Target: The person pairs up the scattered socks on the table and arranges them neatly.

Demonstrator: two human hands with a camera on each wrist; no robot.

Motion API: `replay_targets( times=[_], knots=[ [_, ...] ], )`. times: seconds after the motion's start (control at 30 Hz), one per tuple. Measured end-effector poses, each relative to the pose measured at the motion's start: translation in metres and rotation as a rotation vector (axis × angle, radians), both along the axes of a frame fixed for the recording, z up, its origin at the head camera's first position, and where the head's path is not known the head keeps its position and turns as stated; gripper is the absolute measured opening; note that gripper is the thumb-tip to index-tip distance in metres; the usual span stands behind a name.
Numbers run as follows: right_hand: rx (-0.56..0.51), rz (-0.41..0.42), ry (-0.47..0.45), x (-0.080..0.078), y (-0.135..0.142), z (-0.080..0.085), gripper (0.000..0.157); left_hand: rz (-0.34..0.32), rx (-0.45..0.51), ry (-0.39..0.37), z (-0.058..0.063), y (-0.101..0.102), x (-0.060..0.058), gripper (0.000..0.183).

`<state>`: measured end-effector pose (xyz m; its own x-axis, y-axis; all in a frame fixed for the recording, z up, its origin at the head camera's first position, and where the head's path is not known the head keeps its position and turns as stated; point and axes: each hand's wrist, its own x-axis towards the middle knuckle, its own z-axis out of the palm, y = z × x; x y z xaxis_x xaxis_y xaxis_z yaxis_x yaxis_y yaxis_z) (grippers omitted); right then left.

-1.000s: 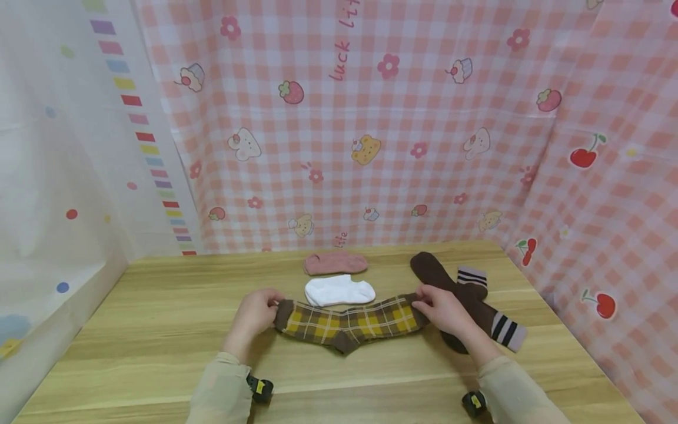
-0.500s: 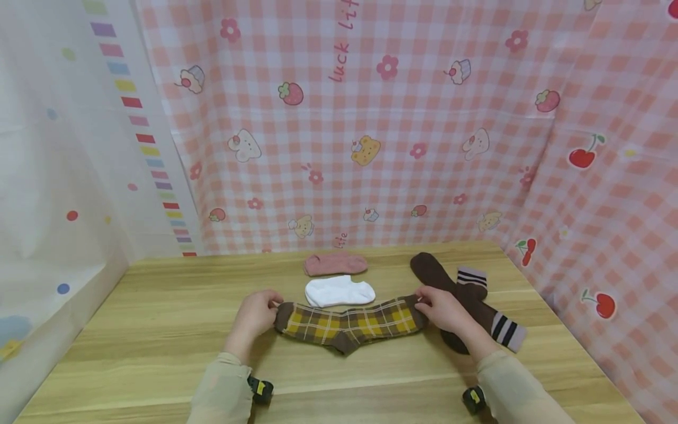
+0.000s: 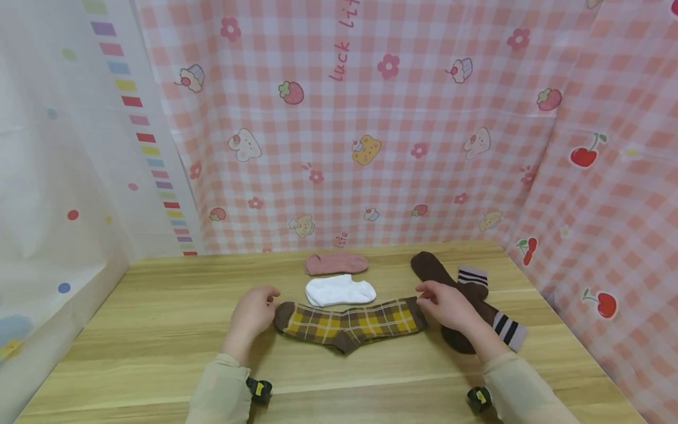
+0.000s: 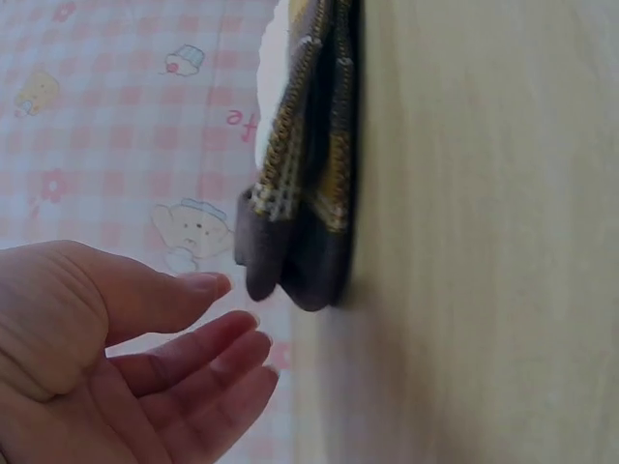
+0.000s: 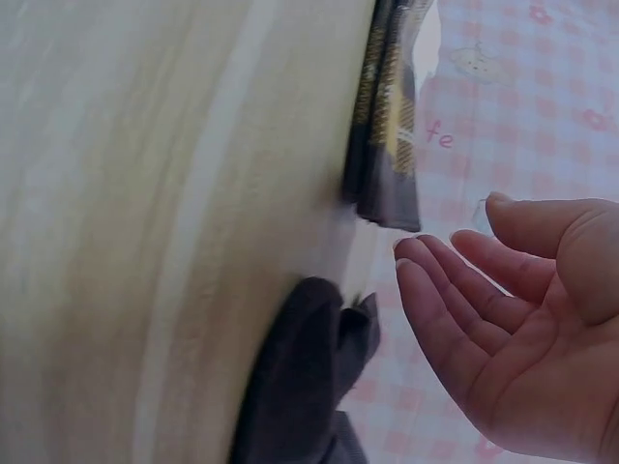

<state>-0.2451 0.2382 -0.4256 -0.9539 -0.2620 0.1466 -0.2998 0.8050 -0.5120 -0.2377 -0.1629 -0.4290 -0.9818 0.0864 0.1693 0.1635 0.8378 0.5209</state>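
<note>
A brown and yellow plaid sock (image 3: 346, 324) lies stretched sideways on the wooden table, its heel pointing toward the person. In the left wrist view the plaid fabric (image 4: 290, 213) shows as two stacked layers. Just off its left end is my left hand (image 3: 255, 309), thumb and fingers parted with nothing between them. My right hand (image 3: 447, 303) hovers by the other end, and the right wrist view shows its fingers (image 5: 464, 300) loosely bent and apart from the cloth. Behind the plaid sock lies a white ankle sock (image 3: 340, 291).
A pink ankle sock (image 3: 336, 263) lies behind the white one. At the right, dark brown socks with striped cuffs (image 3: 477, 300) lie crossed, partly under my right hand and forearm in the head view. Checked curtains (image 3: 339, 176) hang behind the wooden table (image 3: 159, 353).
Both hands have let go of the plaid sock's ends and drawn slightly away from it. The sock stays in place, and the other socks have not moved.
</note>
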Motion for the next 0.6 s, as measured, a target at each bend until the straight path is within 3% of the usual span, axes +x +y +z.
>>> replay_targets(
  times=[0.17,0.33,0.6],
  knots=[
    [0.026,0.032,0.021,0.007,-0.006,0.007,0.024,-0.018,-0.037,0.080,0.006,0.008,0.007,0.023],
    [0.064,0.095,0.033,0.016,-0.016,0.012,0.024,-0.090,-0.039,0.177,0.012,0.024,0.017,0.020],
    [0.165,0.273,0.092,0.024,-0.024,0.011,0.030,-0.319,-0.042,0.219,0.013,0.051,0.032,0.020]
  ],
)
